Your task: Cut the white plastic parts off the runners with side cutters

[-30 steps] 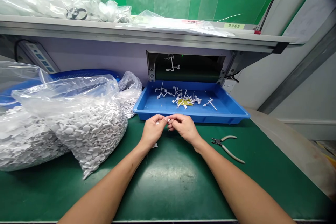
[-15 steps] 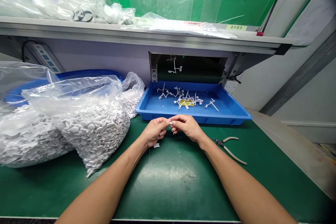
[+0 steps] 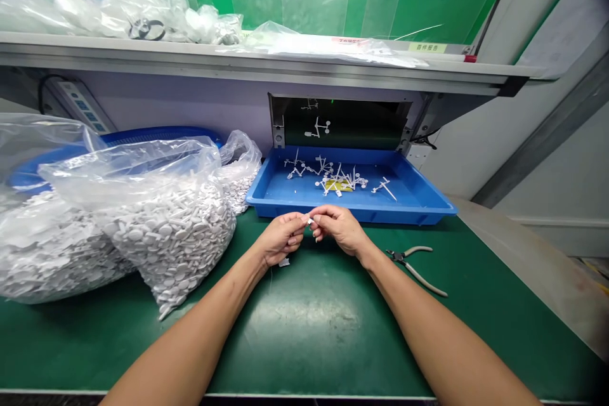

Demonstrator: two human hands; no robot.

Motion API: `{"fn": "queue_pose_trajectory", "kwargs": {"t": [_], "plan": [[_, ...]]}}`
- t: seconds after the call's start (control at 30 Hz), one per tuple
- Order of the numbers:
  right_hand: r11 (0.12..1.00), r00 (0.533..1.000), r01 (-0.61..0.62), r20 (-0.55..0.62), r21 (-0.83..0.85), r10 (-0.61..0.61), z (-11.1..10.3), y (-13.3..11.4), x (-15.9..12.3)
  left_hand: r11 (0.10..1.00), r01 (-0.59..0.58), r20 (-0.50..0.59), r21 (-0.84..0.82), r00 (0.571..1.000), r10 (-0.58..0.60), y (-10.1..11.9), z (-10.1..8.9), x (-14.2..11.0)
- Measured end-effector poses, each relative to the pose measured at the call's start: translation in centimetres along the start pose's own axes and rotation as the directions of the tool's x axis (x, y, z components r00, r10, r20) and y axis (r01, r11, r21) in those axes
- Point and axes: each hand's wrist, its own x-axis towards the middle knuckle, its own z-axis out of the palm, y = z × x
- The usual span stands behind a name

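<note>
My left hand (image 3: 284,238) and my right hand (image 3: 339,228) meet just in front of the blue tray, both with fingers closed in a pinch. Between their fingertips is a small white plastic piece (image 3: 310,221), mostly covered by the fingers. A second flat white piece (image 3: 284,262) shows below my left hand; whether it is held or lies on the table I cannot tell. In the blue tray (image 3: 404,209) lie several thin white plastic sprues (image 3: 339,181) with small discs and tabs on them.
Side cutters (image 3: 403,258) with pale handles lie right of my right forearm. Clear bags (image 3: 176,235) of small white parts stand at the left, before a blue basket (image 3: 166,132). Behind the tray, a wall opening (image 3: 371,124) shows more white sprues. A shelf edge (image 3: 238,63) runs above.
The white piece between my fingertips has turned slightly and shows a little more. In the wall opening, the nearer sprue has changed its posture. My hands have hardly moved.
</note>
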Motion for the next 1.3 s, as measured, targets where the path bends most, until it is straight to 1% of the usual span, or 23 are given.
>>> {"fn": "queue_pose_trajectory", "kwargs": {"t": [0.1, 0.13, 0.17, 0.2, 0.23, 0.3, 0.37, 0.43, 0.5, 0.53, 0.6, 0.67, 0.7, 0.73, 0.77, 0.8, 0.87, 0.93, 1.03, 1.1, 1.13, 1.23, 1.3], "plan": [[0.998, 1.0, -0.01, -0.016, -0.065, 0.009, 0.8, 0.4, -0.3, 0.995, -0.05, -0.048, -0.092, 0.998, 0.045, 0.9, -0.5, 0.0], [0.991, 1.0, 0.011, 0.006, -0.137, -0.01, 1.3, 0.6, -0.6, 0.989, -0.079, -0.077, -0.122, 0.995, 0.07, 1.3, -0.9, 0.0], [0.968, 0.997, 0.062, 0.054, -0.244, -0.051, 1.9, 0.7, -0.9, 0.983, -0.11, -0.108, -0.148, 0.99, 0.095, 1.6, -1.2, 0.0], [0.918, 0.987, 0.143, 0.128, -0.369, -0.102, 2.6, 0.8, -1.3, 0.976, -0.139, -0.139, -0.166, 0.983, 0.117, 1.9, -1.6, 0.0], [0.839, 0.964, 0.241, 0.22, -0.487, -0.15, 3.3, 0.8, -1.7, 0.97, -0.165, -0.168, -0.177, 0.976, 0.135, 2.1, -1.9, 0.0], [0.648, 0.903, 0.41, 0.383, -0.641, -0.193, 4.5, 1.0, -2.4, 0.963, -0.202, -0.211, -0.18, 0.964, 0.163, 2.1, -2.3, 0.0], [0.539, 0.881, 0.461, 0.436, -0.705, -0.182, 5.2, 1.1, -2.7, 0.962, -0.221, -0.228, -0.162, 0.957, 0.182, 2.0, -2.3, 0.0], [0.491, 0.887, 0.456, 0.425, -0.742, -0.181, 5.1, 1.1, -2.7, 0.967, -0.219, -0.222, -0.132, 0.957, 0.187, 1.8, -2.2, 0.0], [0.509, 0.901, 0.431, 0.381, -0.745, -0.206, 4.4, 1.1, -2.4, 0.975, -0.203, -0.208, -0.092, 0.961, 0.181, 1.7, -2.0, -0.1], [0.545, 0.914, 0.405, 0.333, -0.735, -0.23, 3.9, 0.9, -2.1, 0.979, -0.194, -0.203, -0.068, 0.963, 0.177, 1.7, -1.9, -0.1], [0.68, 0.953, 0.297, 0.17, -0.671, -0.249, 2.8, 0.6, -1.6, 0.983, -0.185, -0.202, -0.007, 0.963, 0.179, 1.5, -1.6, -0.1], [0.854, 0.985, 0.151, 0.0, -0.497, -0.174, 1.9, 0.1, -1.1, 0.978, -0.195, -0.207, 0.074, 0.956, 0.206, 1.3, -1.1, -0.2], [0.922, 0.992, 0.089, -0.054, -0.378, -0.118, 1.6, -0.1, -0.8, 0.973, -0.204, -0.204, 0.108, 0.953, 0.222, 1.1, -0.7, -0.2], [0.965, 0.994, 0.044, -0.088, -0.258, -0.069, 1.3, -0.3, -0.7, 0.963, -0.219, -0.194, 0.158, 0.949, 0.248, 0.9, -0.4, -0.3], [0.987, 0.993, 0.019, -0.111, -0.158, -0.037, 1.1, -0.3, -0.5, 0.94, -0.239, -0.177, 0.245, 0.942, 0.286, 0.7, 0.0, -0.3], [0.996, 0.991, 0.011, -0.132, -0.09, -0.023, 1.0, -0.3, -0.4, 0.899, -0.258, -0.158, 0.355, 0.931, 0.329, 0.4, 0.3, -0.3], [0.999, 0.985, 0.007, -0.172, -0.031, -0.012, 0.9, -0.2, -0.2, 0.776, -0.273, -0.12, 0.569, 0.906, 0.407, -0.1, 0.7, -0.3], [1.0, 0.982, -0.004, -0.188, -0.019, 0.001, 0.8, 0.0, 0.0, 0.674, -0.262, -0.109, 0.69, 0.884, 0.455, -0.4, 0.8, -0.3], [1.0, 0.982, -0.016, -0.188, 0.006, 0.017, 0.9, 0.1, 0.2, 0.653, -0.251, -0.127, 0.714, 0.871, 0.474, -0.8, 0.7, -0.1], [0.999, 0.983, -0.026, -0.181, 0.038, 0.032, 1.0, 0.0, 0.2, 0.614, -0.252, -0.127, 0.748, 0.853, 0.505, -0.9, 0.7, -0.1], [0.998, 0.983, -0.034, -0.177, 0.056, 0.043, 1.1, -0.1, 0.3, 0.575, -0.251, -0.119, 0.778, 0.841, 0.528, -1.0, 0.7, -0.2], [0.992, 0.984, -0.062, -0.162, 0.114, 0.08, 1.3, -0.2, 0.4, 0.404, -0.24, -0.056, 0.883, 0.8, 0.597, -1.1, 0.8, -0.5], [0.986, 0.983, -0.069, -0.159, 0.149, 0.093, 1.4, -0.3, 0.4, 0.336, -0.222, -0.039, 0.915, 0.782, 0.622, -1.2, 0.8, -0.6]]}}
